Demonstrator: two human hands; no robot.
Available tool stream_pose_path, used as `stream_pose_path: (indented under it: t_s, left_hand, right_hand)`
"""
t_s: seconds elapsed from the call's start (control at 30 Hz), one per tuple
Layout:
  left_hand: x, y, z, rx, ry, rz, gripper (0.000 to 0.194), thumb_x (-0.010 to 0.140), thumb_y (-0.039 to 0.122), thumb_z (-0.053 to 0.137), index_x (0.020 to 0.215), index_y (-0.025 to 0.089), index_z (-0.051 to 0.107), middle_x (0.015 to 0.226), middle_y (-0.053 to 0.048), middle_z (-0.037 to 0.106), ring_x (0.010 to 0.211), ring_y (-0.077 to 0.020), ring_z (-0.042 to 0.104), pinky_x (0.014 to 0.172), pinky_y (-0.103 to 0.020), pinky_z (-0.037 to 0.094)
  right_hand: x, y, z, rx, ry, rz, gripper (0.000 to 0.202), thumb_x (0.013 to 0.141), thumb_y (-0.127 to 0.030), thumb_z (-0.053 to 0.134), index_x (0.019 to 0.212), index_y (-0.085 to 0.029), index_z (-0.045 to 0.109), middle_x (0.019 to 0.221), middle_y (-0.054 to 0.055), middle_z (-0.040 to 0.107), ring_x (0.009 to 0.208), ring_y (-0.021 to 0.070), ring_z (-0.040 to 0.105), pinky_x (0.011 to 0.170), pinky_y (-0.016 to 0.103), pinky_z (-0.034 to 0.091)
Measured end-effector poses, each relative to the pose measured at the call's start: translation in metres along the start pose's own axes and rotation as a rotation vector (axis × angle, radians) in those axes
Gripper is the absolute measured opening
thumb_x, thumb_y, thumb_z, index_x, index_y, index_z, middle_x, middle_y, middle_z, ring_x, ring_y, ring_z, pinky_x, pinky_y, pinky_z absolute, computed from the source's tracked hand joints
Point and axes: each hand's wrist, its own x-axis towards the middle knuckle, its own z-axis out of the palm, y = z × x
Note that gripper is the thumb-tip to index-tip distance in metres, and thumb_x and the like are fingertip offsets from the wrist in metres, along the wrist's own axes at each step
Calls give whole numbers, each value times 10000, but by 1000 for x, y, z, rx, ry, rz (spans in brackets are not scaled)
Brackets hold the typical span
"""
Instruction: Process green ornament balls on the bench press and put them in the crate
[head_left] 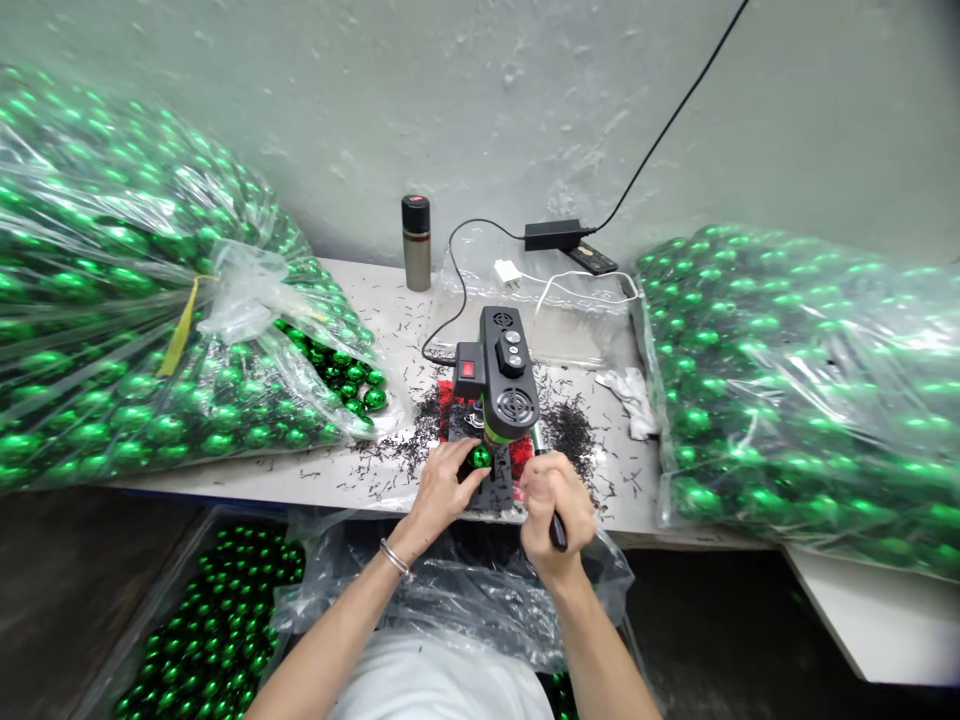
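Between the thumb and fingers of my left hand (444,490) is a shiny green ball (480,457), held under the head of a small black bench machine (506,365). The machine has round vents, buttons and a red switch (467,369), and stands on a black base plate (493,493). My right hand (556,510) is wrapped round the black-gripped lever handle (558,532) at the machine's right side. Whether the ball touches the machine head cannot be made out.
Plastic bags of green balls (97,330) (795,400) lie left and right. Dark scraps (568,428) litter the table. Behind stand a bottle (416,245) and a power adapter (555,235); a white cloth (630,400) lies right. A bin of green balls (217,610) is below.
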Motion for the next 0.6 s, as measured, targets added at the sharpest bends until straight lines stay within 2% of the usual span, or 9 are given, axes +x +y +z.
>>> stream_pose_path:
  t_s: [0.23, 0.43, 0.6]
  left_hand:
    - [-2, -6, 9, 44, 49, 25, 303, 847, 350, 705, 1115, 209, 689, 1081, -93, 739, 1000, -259, 658, 952, -468, 472]
    - [-2, -7, 9, 38, 46, 41, 316, 845, 358, 710, 1117, 198, 689, 1063, -101, 739, 987, -262, 654, 944, -462, 469]
    - [-2, -6, 8, 42, 30, 27, 327, 850, 374, 703, 1134, 214, 681, 1078, -94, 736, 994, -260, 648, 960, -470, 458]
  right_hand:
    - [-7, 4, 2, -4, 19, 13, 254, 902, -77, 420, 687, -210, 446, 678, -8, 507, 609, 125, 479, 580, 294, 386]
    - [-34, 32, 11, -44, 44, -128, 271, 947, -169, 374, 685, -213, 431, 699, -10, 509, 592, 120, 474, 655, 336, 437]
    - [-48, 47, 18, -45, 103, -136, 290, 967, -232, 357, 684, -215, 420, 699, -14, 509, 572, 117, 465, 697, 373, 452]
